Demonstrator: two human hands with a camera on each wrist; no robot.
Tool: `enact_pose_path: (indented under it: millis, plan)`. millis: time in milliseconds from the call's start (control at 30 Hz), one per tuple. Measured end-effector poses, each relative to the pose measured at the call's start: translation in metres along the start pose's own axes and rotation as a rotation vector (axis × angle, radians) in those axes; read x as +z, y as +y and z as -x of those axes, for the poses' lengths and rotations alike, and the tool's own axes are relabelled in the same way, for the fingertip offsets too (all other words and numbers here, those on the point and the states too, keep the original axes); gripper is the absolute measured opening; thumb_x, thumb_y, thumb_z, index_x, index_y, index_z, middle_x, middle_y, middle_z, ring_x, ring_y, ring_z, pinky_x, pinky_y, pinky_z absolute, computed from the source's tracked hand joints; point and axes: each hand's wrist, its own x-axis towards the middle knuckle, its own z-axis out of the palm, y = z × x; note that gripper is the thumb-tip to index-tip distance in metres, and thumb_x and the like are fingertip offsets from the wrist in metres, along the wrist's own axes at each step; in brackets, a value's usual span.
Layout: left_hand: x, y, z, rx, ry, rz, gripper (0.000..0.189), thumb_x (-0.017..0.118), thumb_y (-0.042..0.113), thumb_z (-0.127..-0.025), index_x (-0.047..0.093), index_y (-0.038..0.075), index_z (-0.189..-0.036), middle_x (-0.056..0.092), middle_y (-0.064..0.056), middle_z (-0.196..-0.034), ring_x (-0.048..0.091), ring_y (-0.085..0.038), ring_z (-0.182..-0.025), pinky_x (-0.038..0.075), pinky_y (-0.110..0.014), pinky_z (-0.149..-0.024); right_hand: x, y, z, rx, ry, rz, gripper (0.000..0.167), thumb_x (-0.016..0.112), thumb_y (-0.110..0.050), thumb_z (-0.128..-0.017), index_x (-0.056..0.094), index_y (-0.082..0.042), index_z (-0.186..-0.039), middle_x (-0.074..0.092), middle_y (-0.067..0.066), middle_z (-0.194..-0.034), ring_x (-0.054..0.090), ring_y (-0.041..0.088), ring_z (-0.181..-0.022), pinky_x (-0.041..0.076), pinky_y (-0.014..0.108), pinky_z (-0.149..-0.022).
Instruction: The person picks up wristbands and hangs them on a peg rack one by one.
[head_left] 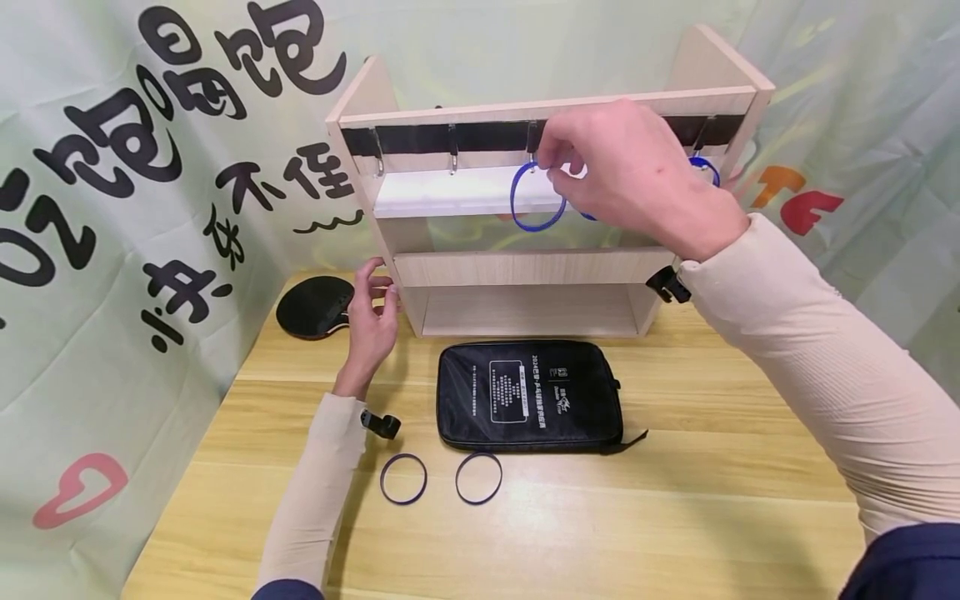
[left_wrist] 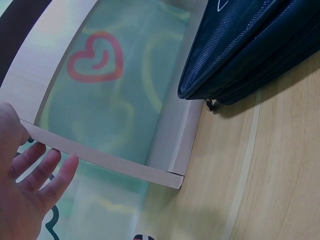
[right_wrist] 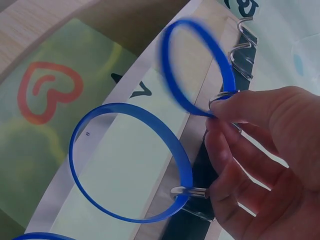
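Note:
A pale wooden shelf unit (head_left: pixel 525 269) carries a black strip (head_left: pixel 412 139) with metal hooks along its upper front. In the head view my right hand (head_left: pixel 637 171) pinches a blue ring (head_left: pixel 536 227) at one hook; the right wrist view shows this ring (right_wrist: pixel 167 80) blurred, by the thumb and hook. Below it there, another blue ring (right_wrist: pixel 75 172) hangs on a neighbouring hook. A further blue ring (head_left: pixel 714 171) hangs toward the strip's right end. My left hand (head_left: pixel 372 321) rests its loosely bent fingers (left_wrist: pixel 62 182) against the shelf's left side panel.
A black zipped case (head_left: pixel 465 392) lies before the shelf. Two dark blue rings (head_left: pixel 384 492) (head_left: pixel 499 487) lie on the wooden table (head_left: pixel 637 517) nearer me. Behind my left hand is a black table tennis bat (head_left: pixel 311 307). Printed curtains (head_left: pixel 97 333) stand behind and beside the table.

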Motion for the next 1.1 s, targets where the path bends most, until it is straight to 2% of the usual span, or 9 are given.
enact_pose_path:
  millis: [133, 167, 267, 300, 367, 500, 600, 933, 1100]
  plan:
    - [0.000, -0.001, 0.000, 0.004, -0.001, 0.008, 0.045, 0.053, -0.006, -0.110, 0.047, -0.001, -0.154, 0.065, -0.036, -0.122, 0.068, -0.050, -0.104, 0.059, -0.021, -0.076, 0.000, 0.000, 0.001, -0.005, -0.011, 0.006, 0.016, 0.068, -0.013, -0.102, 0.076, -0.009, -0.116, 0.081, 0.013, -0.112, 0.073, 0.031, -0.104, 0.057, 0.052, -0.092]
    - [0.000, -0.001, 0.000, 0.008, 0.000, 0.008, 0.045, 0.053, -0.006, -0.110, 0.047, -0.001, -0.154, 0.065, -0.037, -0.122, 0.068, -0.050, -0.103, 0.059, -0.021, -0.075, 0.000, 0.000, 0.001, -0.006, -0.014, 0.010, 0.016, 0.068, -0.014, -0.102, 0.076, -0.009, -0.116, 0.081, 0.013, -0.112, 0.073, 0.031, -0.103, 0.057, 0.052, -0.091]
    - [0.001, -0.002, 0.001, 0.023, 0.004, 0.004, 0.045, 0.053, -0.006, -0.110, 0.047, -0.002, -0.154, 0.065, -0.038, -0.121, 0.068, -0.050, -0.103, 0.064, -0.037, -0.079, 0.000, -0.001, 0.003, -0.006, -0.027, 0.011, 0.016, 0.069, -0.016, -0.103, 0.076, -0.009, -0.116, 0.082, 0.013, -0.113, 0.074, 0.029, -0.103, 0.058, 0.052, -0.090]
    - [0.002, -0.006, 0.000, 0.026, 0.007, 0.000, 0.045, 0.053, -0.006, -0.110, 0.047, -0.001, -0.154, 0.065, -0.039, -0.121, 0.068, -0.050, -0.103, 0.065, -0.047, -0.079, 0.001, -0.001, 0.005, -0.007, -0.030, 0.007, 0.016, 0.069, -0.016, -0.103, 0.076, -0.009, -0.116, 0.082, 0.012, -0.113, 0.075, 0.029, -0.103, 0.058, 0.052, -0.090]
    - [0.002, -0.016, -0.001, 0.038, 0.006, -0.005, 0.046, 0.054, -0.005, -0.110, 0.047, 0.001, -0.155, 0.066, -0.038, -0.121, 0.069, -0.048, -0.103, 0.064, -0.054, -0.079, 0.002, -0.001, 0.008, -0.010, -0.035, -0.008, 0.016, 0.070, -0.016, -0.102, 0.076, -0.011, -0.116, 0.082, 0.010, -0.114, 0.076, 0.028, -0.102, 0.058, 0.052, -0.089]
    - [0.000, -0.034, -0.005, 0.052, -0.012, -0.006, 0.046, 0.056, 0.000, -0.111, 0.048, 0.007, -0.155, 0.068, -0.031, -0.121, 0.070, -0.041, -0.102, 0.063, -0.027, -0.076, 0.006, -0.002, 0.019, -0.037, -0.029, -0.036, 0.012, 0.073, -0.013, -0.100, 0.076, -0.012, -0.111, 0.083, 0.007, -0.110, 0.078, 0.027, -0.098, 0.058, 0.049, -0.086]
    - [-0.002, -0.035, -0.006, 0.057, -0.022, -0.004, 0.046, 0.057, 0.002, -0.110, 0.048, 0.008, -0.155, 0.069, -0.029, -0.121, 0.071, -0.039, -0.102, 0.056, -0.012, -0.073, 0.010, -0.004, 0.028, -0.069, -0.024, -0.049, 0.009, 0.074, -0.010, -0.098, 0.077, -0.011, -0.107, 0.083, 0.007, -0.105, 0.078, 0.027, -0.094, 0.060, 0.048, -0.084]
    - [0.000, -0.034, -0.006, 0.044, -0.011, 0.006, 0.045, 0.057, 0.002, -0.111, 0.050, 0.010, -0.155, 0.069, -0.028, -0.121, 0.071, -0.040, -0.102, 0.055, -0.010, -0.075, 0.029, -0.013, 0.057, -0.154, -0.034, -0.057, 0.009, 0.080, -0.008, -0.094, 0.076, -0.016, -0.097, 0.081, 0.000, -0.091, 0.076, 0.018, -0.086, 0.063, 0.044, -0.080]
    - [0.001, -0.034, -0.007, 0.030, 0.004, 0.017, 0.047, 0.058, -0.001, -0.110, 0.050, 0.008, -0.155, 0.068, -0.032, -0.121, 0.069, -0.045, -0.102, 0.052, -0.009, -0.074, 0.041, -0.019, 0.074, -0.194, -0.040, -0.085, 0.012, 0.081, -0.007, -0.093, 0.076, -0.017, -0.096, 0.079, -0.003, -0.092, 0.076, 0.015, -0.085, 0.063, 0.042, -0.076]
